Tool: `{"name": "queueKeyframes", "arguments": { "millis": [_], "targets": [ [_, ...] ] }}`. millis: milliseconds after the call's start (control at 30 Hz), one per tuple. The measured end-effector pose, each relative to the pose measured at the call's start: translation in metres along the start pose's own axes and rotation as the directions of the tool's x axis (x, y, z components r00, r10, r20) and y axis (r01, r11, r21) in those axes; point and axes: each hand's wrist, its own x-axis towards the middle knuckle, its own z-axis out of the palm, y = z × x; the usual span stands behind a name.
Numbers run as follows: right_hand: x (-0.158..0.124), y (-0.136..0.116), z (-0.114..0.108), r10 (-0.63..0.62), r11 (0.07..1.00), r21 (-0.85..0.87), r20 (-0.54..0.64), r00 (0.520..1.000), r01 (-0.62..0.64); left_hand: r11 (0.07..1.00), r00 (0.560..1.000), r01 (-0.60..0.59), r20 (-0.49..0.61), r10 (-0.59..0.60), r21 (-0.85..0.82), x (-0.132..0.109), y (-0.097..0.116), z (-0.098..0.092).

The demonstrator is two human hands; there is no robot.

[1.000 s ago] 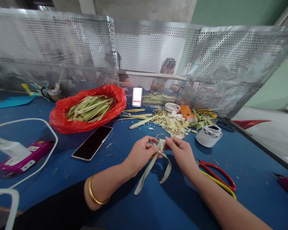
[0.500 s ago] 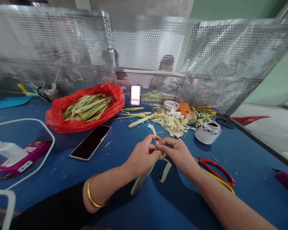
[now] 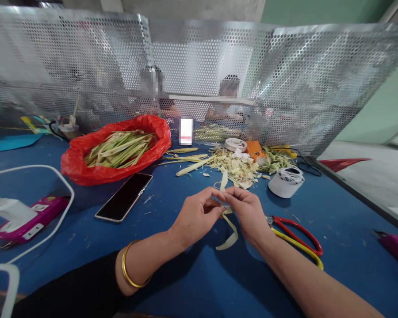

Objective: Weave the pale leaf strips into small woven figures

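Note:
Pale leaf strips [image 3: 231, 238] are pinched between both hands over the blue table [image 3: 172, 282]. My left hand [image 3: 197, 216], with a gold bangle on its wrist, closes thumb and fingers on them from the left. From the right, my right hand [image 3: 247, 210] grips the same strips, its fingertips almost touching the left ones. One strip end sticks up above the fingers; another curls down below them. The fingers hide the place where the strips meet. Pliers [image 3: 298, 236] with red and yellow handles lie beside the right wrist.
A red bag [image 3: 73, 161] of green leaves stands back left, with a black phone [image 3: 124, 196] in front. Leaf scraps [image 3: 234, 165], a tape roll [image 3: 235, 144] and a white roll [image 3: 286, 182] lie behind the hands. A power strip [image 3: 29, 221] with cable is left; mesh [image 3: 199, 53] rises behind.
The broad strip hanging below the hands has gone from there, and the curled end now bends to the left. The upper strip end stands more upright and further right. Both hands still pinch the strips.

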Motion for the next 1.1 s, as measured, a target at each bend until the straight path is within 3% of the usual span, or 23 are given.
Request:
{"name": "queueKeyframes", "arguments": {
  "millis": [367, 500, 567, 633, 700, 767, 867, 1000, 1100],
  "targets": [
    [-0.003, 0.003, 0.001, 0.029, 1.0, 0.005, 0.03, 0.999, -0.029, 0.985, 0.996, 0.054, 0.061, -0.065, 0.166, -0.002, -0.002, -0.002],
    [0.002, 0.008, -0.003, 0.003, 0.993, -0.114, 0.06, 0.998, 0.004, 0.984, 0.979, 0.173, 0.107, -0.176, 0.031, 0.0, 0.0, -0.002],
    [0.006, 0.005, -0.01, -0.134, 0.938, -0.314, 0.055, 0.989, 0.145, 0.957, 0.96, 0.27, 0.098, -0.261, -0.107, 0.002, 0.005, -0.003],
    [0.009, -0.001, -0.018, -0.4, 0.748, -0.547, 0.083, 0.913, 0.377, 0.903, 0.941, 0.339, 0.07, -0.332, -0.263, 0.004, 0.01, -0.004],
    [0.009, -0.01, -0.025, -0.614, 0.468, -0.674, 0.217, 0.759, 0.571, 0.86, 0.936, 0.337, 0.038, -0.35, -0.382, 0.007, 0.012, -0.007],
    [0.007, -0.016, -0.026, -0.65, 0.215, -0.674, 0.442, 0.619, 0.707, 0.848, 0.941, 0.304, -0.003, -0.338, -0.433, 0.01, 0.013, -0.01],
    [0.0, -0.015, -0.017, -0.503, -0.055, -0.567, 0.726, 0.468, 0.822, 0.86, 0.941, 0.28, -0.057, -0.334, -0.426, 0.012, 0.01, -0.013],
    [-0.004, -0.003, -0.006, -0.384, -0.223, -0.487, 0.84, 0.383, 0.844, 0.86, 0.943, 0.286, -0.036, -0.332, -0.423, 0.012, 0.006, -0.012],
    [-0.006, 0.001, -0.006, -0.415, -0.238, -0.477, 0.837, 0.356, 0.846, 0.862, 0.953, 0.268, -0.014, -0.303, -0.431, 0.012, 0.005, -0.011]
  ]
}}
